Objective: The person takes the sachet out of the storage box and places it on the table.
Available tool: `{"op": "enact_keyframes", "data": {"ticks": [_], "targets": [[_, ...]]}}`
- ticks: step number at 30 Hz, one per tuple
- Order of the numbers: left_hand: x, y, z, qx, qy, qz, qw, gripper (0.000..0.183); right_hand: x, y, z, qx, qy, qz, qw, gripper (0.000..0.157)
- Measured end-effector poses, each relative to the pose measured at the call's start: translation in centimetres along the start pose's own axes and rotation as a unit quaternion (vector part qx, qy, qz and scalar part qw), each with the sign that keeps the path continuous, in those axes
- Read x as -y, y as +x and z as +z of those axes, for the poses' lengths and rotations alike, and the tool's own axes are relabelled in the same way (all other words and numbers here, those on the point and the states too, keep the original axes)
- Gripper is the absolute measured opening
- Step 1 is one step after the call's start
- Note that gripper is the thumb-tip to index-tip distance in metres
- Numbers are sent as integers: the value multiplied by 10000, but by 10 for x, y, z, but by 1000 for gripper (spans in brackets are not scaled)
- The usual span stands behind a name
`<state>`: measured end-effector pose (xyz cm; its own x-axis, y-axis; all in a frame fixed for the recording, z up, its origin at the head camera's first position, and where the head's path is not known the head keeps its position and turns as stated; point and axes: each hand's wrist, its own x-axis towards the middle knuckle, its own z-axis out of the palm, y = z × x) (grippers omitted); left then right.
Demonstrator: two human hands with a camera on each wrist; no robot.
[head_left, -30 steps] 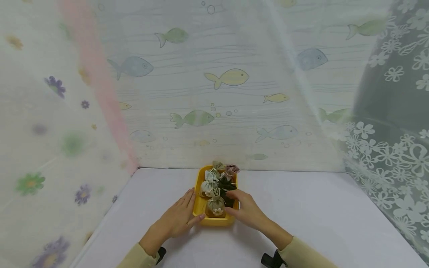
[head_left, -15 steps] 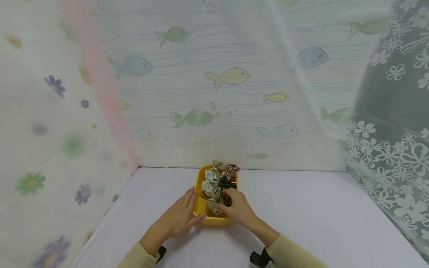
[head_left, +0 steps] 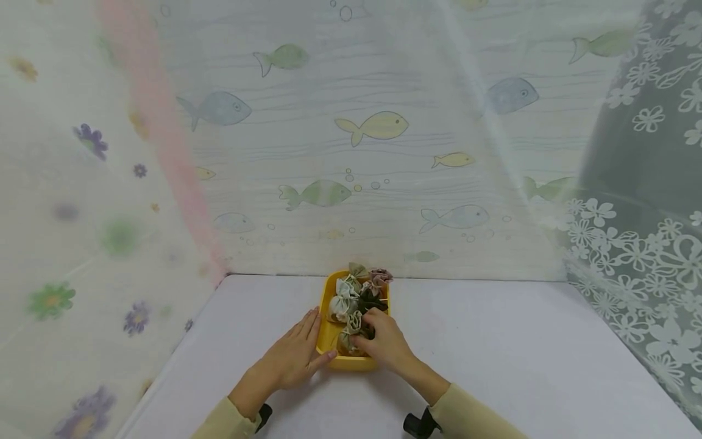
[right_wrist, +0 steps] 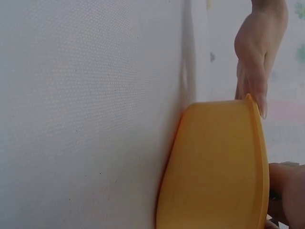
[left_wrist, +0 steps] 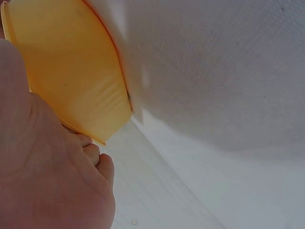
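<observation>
A yellow plastic tray (head_left: 353, 364) stands on the white-covered table, holding several small cloth drawstring pouches. My left hand (head_left: 293, 352) rests against its left side with fingers straight, the thumb over the near left corner. In the left wrist view the palm (left_wrist: 52, 167) lies along the tray's outer wall (left_wrist: 71, 62). At the near end of the tray my right hand (head_left: 388, 341) pinches an olive-green drawstring pouch (head_left: 347, 342), partly hidden by its fingers. Behind it sit a white pouch (head_left: 341, 306), a dark green pouch (head_left: 371, 300) and a dusty pink pouch (head_left: 379, 278).
White tablecloth (head_left: 493, 353) stretches to both sides of the tray. A curtain printed with fish (head_left: 378, 126) hangs behind the table, with flower-patterned curtains at left and right. Each wrist carries a black camera, such as the right one (head_left: 419, 422).
My right hand has moved left and further over the tray, and its fingers have closed on the olive-green pouch, covering its flower. The left hand and the tray have stayed put.
</observation>
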<state>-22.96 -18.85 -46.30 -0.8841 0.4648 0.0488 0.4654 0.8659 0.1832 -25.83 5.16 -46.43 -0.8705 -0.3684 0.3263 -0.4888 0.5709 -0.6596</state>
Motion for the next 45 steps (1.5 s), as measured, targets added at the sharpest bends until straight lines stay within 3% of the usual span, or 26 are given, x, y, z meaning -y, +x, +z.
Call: {"op": "enact_keyframes", "data": {"ticks": [12,29,45], "targets": [[-1,1,-2,30,58,-35,10000,94,1,-3,-5,-136,376,-196,9990,9],[-3,-1,-2,-137,101,72,9998,92,17,-5,-36,-263,882,-413,9949,14],[0,0,2,-131,289,52,9995,95,28,-10,-72,-403,722,-547,9951,21]]}}
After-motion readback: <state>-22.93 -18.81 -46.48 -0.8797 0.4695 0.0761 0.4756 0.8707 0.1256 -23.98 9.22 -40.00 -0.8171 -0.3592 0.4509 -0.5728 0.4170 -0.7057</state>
